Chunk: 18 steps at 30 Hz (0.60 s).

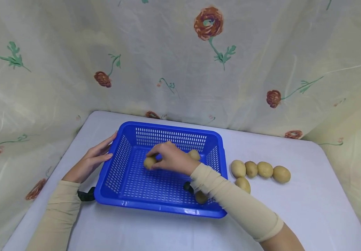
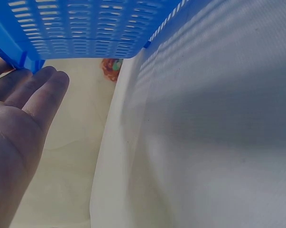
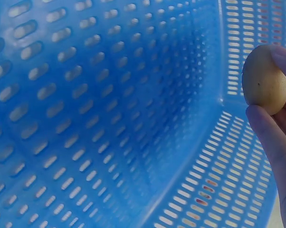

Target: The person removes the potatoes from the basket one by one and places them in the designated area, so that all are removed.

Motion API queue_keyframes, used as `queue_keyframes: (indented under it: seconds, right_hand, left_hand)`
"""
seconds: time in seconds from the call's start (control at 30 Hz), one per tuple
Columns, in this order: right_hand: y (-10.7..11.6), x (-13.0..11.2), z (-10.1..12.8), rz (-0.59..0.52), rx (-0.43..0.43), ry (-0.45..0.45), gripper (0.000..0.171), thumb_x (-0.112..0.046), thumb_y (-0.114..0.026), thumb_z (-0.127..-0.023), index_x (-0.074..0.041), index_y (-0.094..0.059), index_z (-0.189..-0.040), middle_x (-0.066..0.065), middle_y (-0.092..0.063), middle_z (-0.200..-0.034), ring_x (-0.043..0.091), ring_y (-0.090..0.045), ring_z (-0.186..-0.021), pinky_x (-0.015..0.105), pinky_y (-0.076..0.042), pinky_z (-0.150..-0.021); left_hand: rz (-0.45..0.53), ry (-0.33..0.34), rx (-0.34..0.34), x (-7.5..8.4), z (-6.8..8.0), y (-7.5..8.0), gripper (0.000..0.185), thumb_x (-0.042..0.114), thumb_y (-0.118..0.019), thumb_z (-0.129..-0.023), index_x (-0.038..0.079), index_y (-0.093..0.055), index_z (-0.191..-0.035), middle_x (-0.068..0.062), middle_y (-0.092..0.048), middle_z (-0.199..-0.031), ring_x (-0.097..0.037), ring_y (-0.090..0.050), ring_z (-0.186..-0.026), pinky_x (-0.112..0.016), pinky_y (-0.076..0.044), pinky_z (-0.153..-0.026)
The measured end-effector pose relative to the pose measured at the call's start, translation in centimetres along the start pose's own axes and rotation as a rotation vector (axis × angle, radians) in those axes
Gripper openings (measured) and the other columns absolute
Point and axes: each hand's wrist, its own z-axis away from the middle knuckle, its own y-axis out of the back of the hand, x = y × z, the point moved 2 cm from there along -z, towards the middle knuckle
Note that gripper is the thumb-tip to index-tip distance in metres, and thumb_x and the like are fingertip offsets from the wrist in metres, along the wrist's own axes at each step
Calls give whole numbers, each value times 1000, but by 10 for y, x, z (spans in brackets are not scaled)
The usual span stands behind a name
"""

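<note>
My right hand (image 1: 171, 157) is inside the blue plastic basket (image 1: 160, 208), pinching a potato (image 1: 149, 162) between thumb and fingers over the basket's left half. In the right wrist view, the pinched potato (image 3: 263, 80) is smooth and pale yellow-brown, apart from the slotted wall behind it. My left hand (image 1: 94, 158) touches the basket's left rim from outside. The left wrist view shows its fingers (image 2: 43, 97) fairly straight beneath the rim. Another potato (image 1: 194, 154) lies in the basket beyond my right wrist, partly hidden, and one more potato (image 1: 201, 198) is near its front right corner.
Right of the basket, several potatoes (image 1: 265, 169) form a row on the white-covered table (image 1: 309, 209), with one potato (image 1: 243, 184) just in front, partly behind my right sleeve. A flowered curtain (image 1: 174, 62) hangs around the table's back and sides. Dark pieces show at both wrists.
</note>
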Motion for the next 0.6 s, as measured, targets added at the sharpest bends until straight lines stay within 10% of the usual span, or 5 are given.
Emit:
queue_keyframes:
  seconds: [0.6]
  right_hand:
    - [19, -9, 14, -85, 58, 0, 35, -10, -83, -88, -4, -75, -121, 9, -75, -123, 21, -71, -115, 15, -59, -87]
  left_hand:
    - [-6, 5, 9, 0, 0, 0, 69, 25, -54, -105, 28, -22, -166, -3, -13, -176, -40, -5, -162, -82, -5, -118]
